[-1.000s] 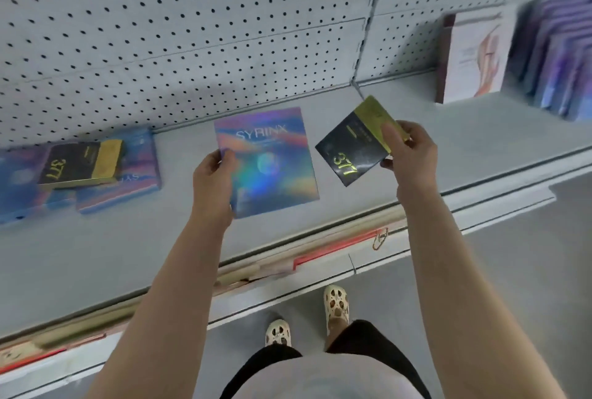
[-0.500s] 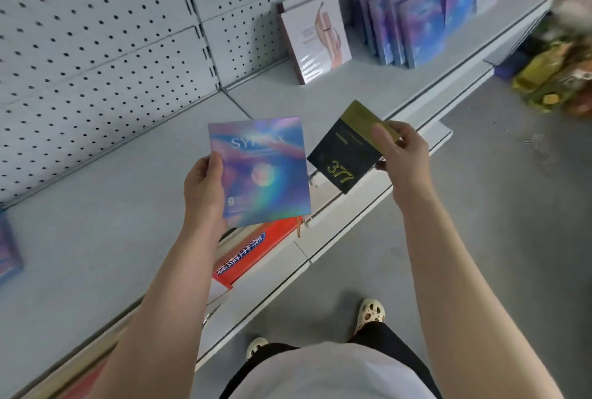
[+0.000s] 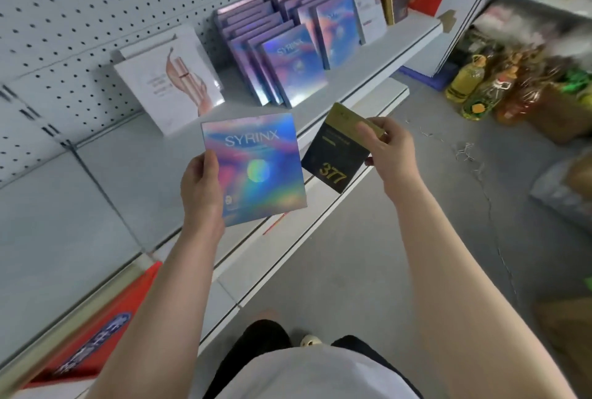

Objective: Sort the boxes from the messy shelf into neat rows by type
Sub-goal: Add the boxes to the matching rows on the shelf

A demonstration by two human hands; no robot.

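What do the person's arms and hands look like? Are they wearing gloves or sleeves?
No gloves and no sleeves show. Both forearms are bare right down to the left hand and the right hand. I see no watch, ring or bracelet on either one. The fingernails look short and plain. Lower down there is a light top, dark shorts and a pale shoe.

Holographic box [image 3: 256, 168] glossy, iridescent; black box [image 3: 333, 158] matt, gold-lettered; shelf [image 3: 96, 206] smooth painted metal.
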